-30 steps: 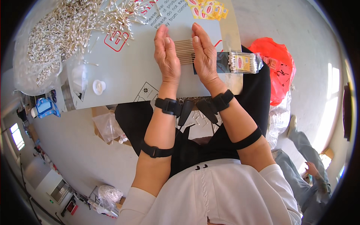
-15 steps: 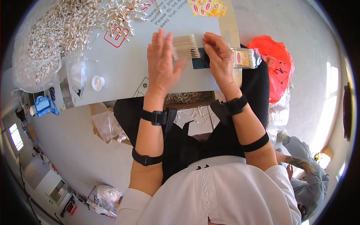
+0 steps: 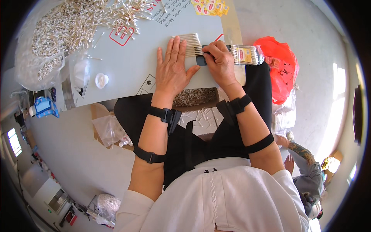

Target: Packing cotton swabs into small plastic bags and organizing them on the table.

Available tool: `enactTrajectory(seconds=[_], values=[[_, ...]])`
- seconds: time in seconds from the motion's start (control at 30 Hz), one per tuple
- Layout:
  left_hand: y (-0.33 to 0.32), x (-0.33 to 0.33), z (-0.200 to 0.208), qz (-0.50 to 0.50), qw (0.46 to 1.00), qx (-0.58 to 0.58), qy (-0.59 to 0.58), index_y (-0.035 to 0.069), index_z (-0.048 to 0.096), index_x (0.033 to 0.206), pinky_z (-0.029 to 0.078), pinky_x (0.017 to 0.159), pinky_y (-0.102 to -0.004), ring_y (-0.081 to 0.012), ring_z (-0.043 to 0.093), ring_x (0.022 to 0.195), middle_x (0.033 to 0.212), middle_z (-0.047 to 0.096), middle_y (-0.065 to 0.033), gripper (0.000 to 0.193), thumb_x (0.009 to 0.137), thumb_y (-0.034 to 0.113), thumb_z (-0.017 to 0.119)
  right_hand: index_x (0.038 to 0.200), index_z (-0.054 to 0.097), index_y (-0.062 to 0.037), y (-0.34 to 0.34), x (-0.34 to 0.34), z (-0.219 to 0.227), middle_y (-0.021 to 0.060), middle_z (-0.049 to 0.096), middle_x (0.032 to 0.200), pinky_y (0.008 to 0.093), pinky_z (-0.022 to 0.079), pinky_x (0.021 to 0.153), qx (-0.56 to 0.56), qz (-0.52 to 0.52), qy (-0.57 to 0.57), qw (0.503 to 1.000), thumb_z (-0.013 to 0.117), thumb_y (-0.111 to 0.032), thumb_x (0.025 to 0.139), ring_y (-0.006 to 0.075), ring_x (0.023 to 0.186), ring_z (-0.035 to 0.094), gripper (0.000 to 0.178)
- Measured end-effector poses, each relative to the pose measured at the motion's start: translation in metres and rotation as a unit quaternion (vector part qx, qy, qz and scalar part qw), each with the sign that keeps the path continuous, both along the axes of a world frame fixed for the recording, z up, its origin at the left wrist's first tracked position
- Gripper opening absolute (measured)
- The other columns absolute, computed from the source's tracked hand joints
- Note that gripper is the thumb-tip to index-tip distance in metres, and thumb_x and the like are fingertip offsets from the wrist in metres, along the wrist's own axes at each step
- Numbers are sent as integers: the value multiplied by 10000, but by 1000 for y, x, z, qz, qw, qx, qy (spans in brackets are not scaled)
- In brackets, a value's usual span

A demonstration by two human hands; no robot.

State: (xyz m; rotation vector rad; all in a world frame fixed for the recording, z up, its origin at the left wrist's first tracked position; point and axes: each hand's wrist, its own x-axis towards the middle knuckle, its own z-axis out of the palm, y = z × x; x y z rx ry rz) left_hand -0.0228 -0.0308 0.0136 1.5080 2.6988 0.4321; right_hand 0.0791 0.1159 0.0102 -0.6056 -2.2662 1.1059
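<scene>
My left hand (image 3: 172, 69) lies flat on the grey tabletop, fingers spread and tips on the left part of a row of white cotton swabs (image 3: 192, 40). The swabs lie side by side, their right ends lined up. My right hand (image 3: 221, 63) is closed, its fingertips pinching a dark flat strip (image 3: 200, 60) beside the swabs' right ends. Just right of that hand, a clear packet (image 3: 245, 55) with cotton swabs and a yellow card in it sticks out past the table edge. My right hand partly hides how strip and packet meet.
A large heap of loose swabs (image 3: 73, 27) fills the far left, partly in clear plastic. Nearby stands a small white round tub (image 3: 101, 81). Yellow cards (image 3: 210, 7) lie at the far edge. A red bag (image 3: 284, 67) hangs at right; another person (image 3: 307, 174) is behind it.
My left hand has come down flat onto the swabs. My right hand has moved slightly left and lower, its fingers closing on the dark strip. The person at right has shifted.
</scene>
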Motion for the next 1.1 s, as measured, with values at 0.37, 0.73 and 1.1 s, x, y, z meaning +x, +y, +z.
enactTrajectory(seconds=[0.37,0.73,1.1], values=[[1,0,-1,10,1000,-12,10,89,266,1555,128,1218,-523,-269,210,1508,1630,235,-106,879,907,627,520,914,699,-78,1,-3,1,85,623,912,395,531,703,-12,-2,1,1000,688,-45,808,295,807,648,111],[3,1,0,18,1000,-14,6,88,270,1554,122,1221,-513,-256,202,1511,1629,241,-100,886,901,627,530,929,717,-105,4,-7,1,69,633,895,394,533,695,55,5,-27,998,692,-74,815,287,816,653,121],[2,1,-1,19,1000,-13,6,89,291,1547,124,1221,-513,-254,208,1508,1626,249,-99,878,895,620,544,945,732,-119,7,-18,7,68,646,911,410,530,688,39,-30,-70,996,684,-116,831,304,791,655,125]])
